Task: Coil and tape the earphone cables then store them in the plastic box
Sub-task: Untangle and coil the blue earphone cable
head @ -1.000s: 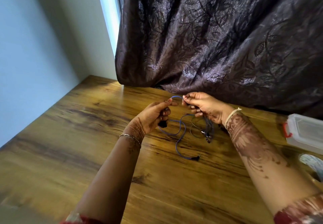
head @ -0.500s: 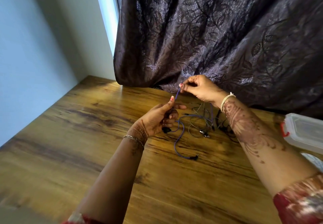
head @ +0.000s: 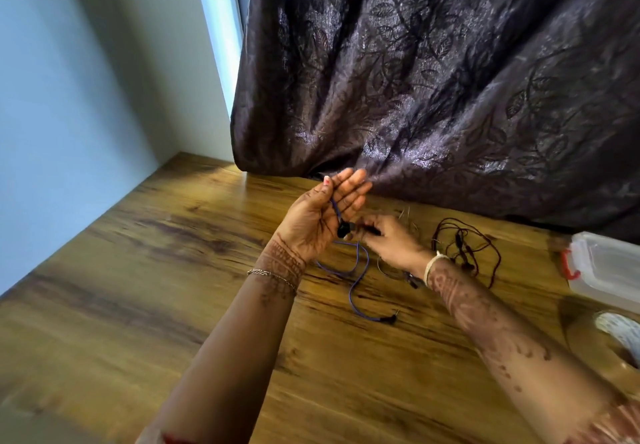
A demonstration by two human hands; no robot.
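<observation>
You are working on a wood-grain worktop set in a corner, with a pale blue-grey wall to the left and a dark leaf-patterned curtain along the far side, beside a bright strip of window. Both hands are blurred, so the fine finger contact is hard to read. Your left hand is raised palm up, its grip wide open with straight fingers, and the blue earphone cable runs across that palm. From there it drops in a loose curve to the worktop and ends at its jack plug. Your right hand has a closed, pinching grip on a dark piece of that cable just beside the heel of the left palm. A dark red earphone cable lies tangled to the right. Thin greyish wire shows partly behind your right wrist. At the right edge, both cut off, sit the lidded plastic box, contents unreadable, and a tape roll.
</observation>
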